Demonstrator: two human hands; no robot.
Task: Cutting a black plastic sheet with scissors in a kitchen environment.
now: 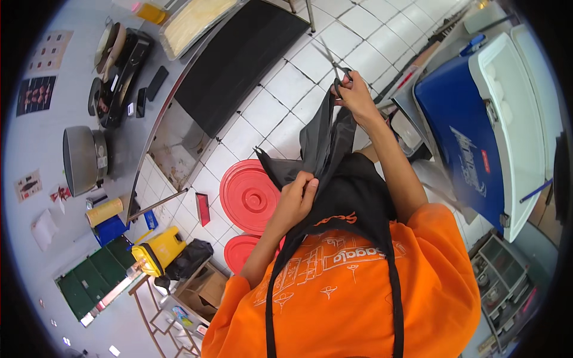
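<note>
My right hand [359, 99] grips a pair of scissors [336, 67] by the dark handles. The blades point away from me and look slightly apart. The same hand touches the upper end of a folded dark sheet [323, 134], which could be thin cloth or plastic. Lower down, my left hand [296, 200] pinches this sheet between thumb and fingers. Its loose corner sticks out to the left, over a red round lid [250, 197]. I wear a black apron [358, 192] over an orange shirt [331, 286]; where apron and sheet meet is hard to tell.
To the left runs a metal worktable [127, 147] with a black stove [127, 76], a grey pot [80, 154] and a tray [197, 27]. A blue cooler box [461, 129] with its lid raised is at the right. A yellow bin [161, 250] stands on the tiled floor [264, 116].
</note>
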